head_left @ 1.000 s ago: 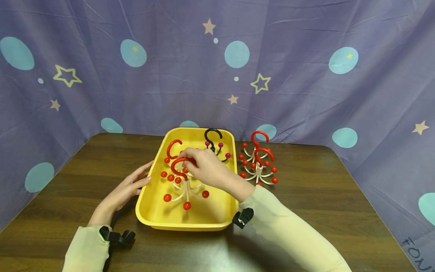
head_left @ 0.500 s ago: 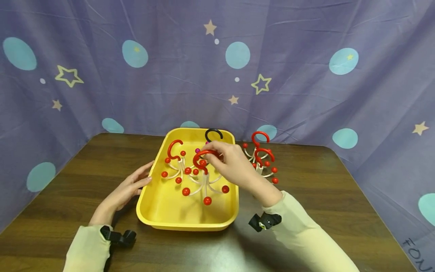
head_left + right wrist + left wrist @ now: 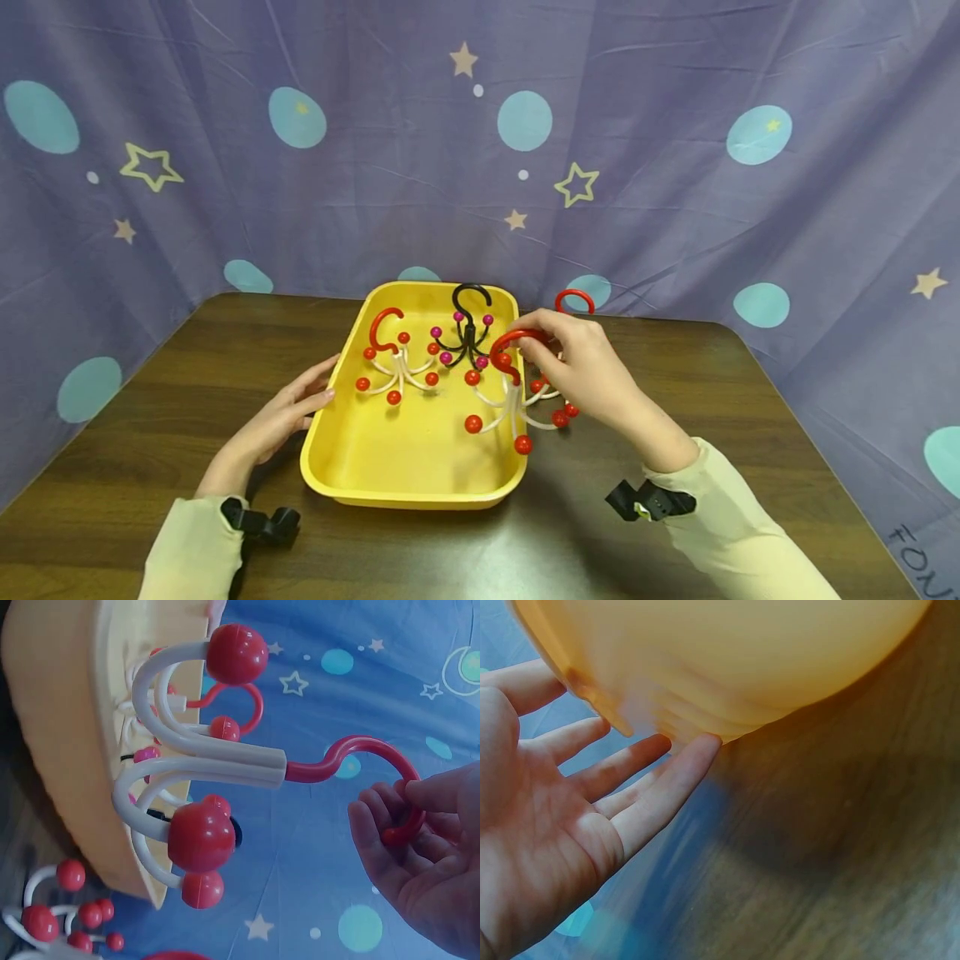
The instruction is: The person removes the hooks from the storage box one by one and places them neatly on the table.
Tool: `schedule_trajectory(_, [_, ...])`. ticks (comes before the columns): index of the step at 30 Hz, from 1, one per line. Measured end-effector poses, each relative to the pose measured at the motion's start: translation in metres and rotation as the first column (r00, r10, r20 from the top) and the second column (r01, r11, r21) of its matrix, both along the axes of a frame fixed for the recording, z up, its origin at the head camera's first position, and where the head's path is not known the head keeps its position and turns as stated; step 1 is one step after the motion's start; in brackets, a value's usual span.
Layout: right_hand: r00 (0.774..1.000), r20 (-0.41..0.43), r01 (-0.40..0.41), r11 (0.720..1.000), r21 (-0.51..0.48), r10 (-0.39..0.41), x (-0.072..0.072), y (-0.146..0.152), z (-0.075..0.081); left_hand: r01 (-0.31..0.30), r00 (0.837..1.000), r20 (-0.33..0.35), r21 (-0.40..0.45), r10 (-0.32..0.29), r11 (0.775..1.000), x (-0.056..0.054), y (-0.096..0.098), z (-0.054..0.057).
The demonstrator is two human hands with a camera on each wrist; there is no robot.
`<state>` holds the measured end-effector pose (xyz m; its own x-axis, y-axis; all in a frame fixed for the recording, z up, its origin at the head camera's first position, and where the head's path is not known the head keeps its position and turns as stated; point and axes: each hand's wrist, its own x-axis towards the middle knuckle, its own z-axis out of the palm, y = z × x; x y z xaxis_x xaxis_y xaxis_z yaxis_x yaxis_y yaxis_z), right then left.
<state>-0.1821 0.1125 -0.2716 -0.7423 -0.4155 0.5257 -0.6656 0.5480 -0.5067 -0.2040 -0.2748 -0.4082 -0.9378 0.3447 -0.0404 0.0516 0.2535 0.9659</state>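
Carried rightward since the earlier frames, one held hanger (image 3: 514,406) with a red hook and white arms is now seen at the right rim of a yellow tray (image 3: 405,471), having been over the tray's middle; the right hand (image 3: 581,358) has been moved with it.

At far left, the left hand (image 3: 273,417) is laid against the tray's left side, its fingers extended and spread, with fingertips touching the wall. One tray is seen, set on a brown wooden table (image 3: 720,408).

Inside it, two hangers are counted: at left, one red-hooked hanger (image 3: 400,365) with six red balls; to its right and farther back, one black hanger (image 3: 470,335), on which five magenta balls can be made out.

Next comes the held hanger, its hook pinched between thumb and fingers of the right hand, its stem and ball-tipped arms hanging below and to the left of that hand.

Behind the right hand, beside the tray, at least one more hanger (image 3: 574,294) is partly hidden; two were seen there earlier.
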Motion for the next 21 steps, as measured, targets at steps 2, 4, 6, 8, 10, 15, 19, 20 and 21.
schedule_trajectory(2, [1.0, -0.002, 0.016, 1.0, 0.004, -0.016, 0.002, 0.007, 0.0, -0.001, 1.0, -0.001, -0.001, 0.001, 1.0, 0.0, 0.0, 0.0])
schedule_trajectory(4, [0.999, -0.002, 0.036, 0.999, 0.01, -0.036, 0.003, 0.014, -0.001, -0.002, 1.0, 0.002, -0.001, 0.002, 1.0, 0.0, 0.0, 0.0])
schedule_trajectory(6, [0.998, -0.01, 0.06, 0.998, 0.022, -0.059, 0.005, 0.021, -0.002, 0.0, 1.0, 0.005, 0.0, 0.0, 1.0, -0.001, 0.0, 0.0])
schedule_trajectory(8, [0.997, -0.001, 0.079, 0.997, 0.025, -0.079, 0.005, 0.027, -0.004, 0.001, 1.0, 0.006, 0.0, -0.001, 1.0, -0.001, 0.0, 0.0])
schedule_trajectory(10, [0.996, 0.006, 0.094, 0.995, 0.028, -0.094, 0.007, 0.034, -0.005, 0.001, 1.0, 0.007, -0.001, -0.001, 1.0, -0.001, 0.0, 0.001])
schedule_trajectory(15, [0.993, 0.012, 0.117, 0.993, 0.033, -0.117, 0.009, 0.05, -0.006, -0.005, 1.0, 0.007, -0.005, 0.005, 1.0, -0.001, 0.001, 0.001])
schedule_trajectory(19, [0.989, 0.003, 0.148, 0.988, 0.045, -0.148, 0.01, 0.063, -0.009, -0.004, 1.0, 0.003, -0.006, 0.004, 1.0, -0.001, 0.0, 0.001])
schedule_trajectory(20, [0.987, 0.002, 0.159, 0.986, 0.048, -0.159, 0.011, 0.066, -0.01, -0.003, 1.0, 0.002, -0.006, 0.003, 1.0, 0.0, 0.0, 0.001])
schedule_trajectory(21, [0.986, 0.002, 0.168, 0.985, 0.049, -0.168, 0.011, 0.069, -0.011, -0.005, 1.0, 0.004, -0.006, 0.006, 1.0, 0.0, 0.0, 0.001])
